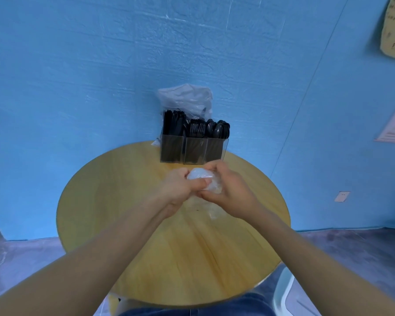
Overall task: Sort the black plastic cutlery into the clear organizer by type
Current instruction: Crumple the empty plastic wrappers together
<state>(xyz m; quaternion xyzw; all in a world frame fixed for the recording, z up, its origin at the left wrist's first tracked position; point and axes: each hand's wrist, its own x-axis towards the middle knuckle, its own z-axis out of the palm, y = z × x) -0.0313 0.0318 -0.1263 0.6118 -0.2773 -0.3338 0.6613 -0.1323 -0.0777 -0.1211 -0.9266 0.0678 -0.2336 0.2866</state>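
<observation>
Both hands meet over the middle of the round pale wooden table, and between them sits a crumpled wad of clear plastic film: the left hand has its thumb pressed across the front of the wad with its fingers curled behind, and the right hand cups and grips it from the other side, fingers wrapped over the top. No loose cutlery shows in either hand or on the wood. The black plastic cutlery stands at twelve o'clock from the hands, upright in the clear three-compartment organizer at the table's far edge against the blue wall: knives in the left cell, forks in the middle, spoons in the right, long axes vertical. Just behind the organizer, also at twelve, rises a clear plastic bag; whether it holds more pieces I cannot tell. The sorting looks nearly or fully done, and the wad seems to be leftover wrapping. The two hands lie about equally near the organizer, the right slightly closer to the spoon cell. Open tabletop spreads from nine round to three o'clock, with the rim well apart on every side.
</observation>
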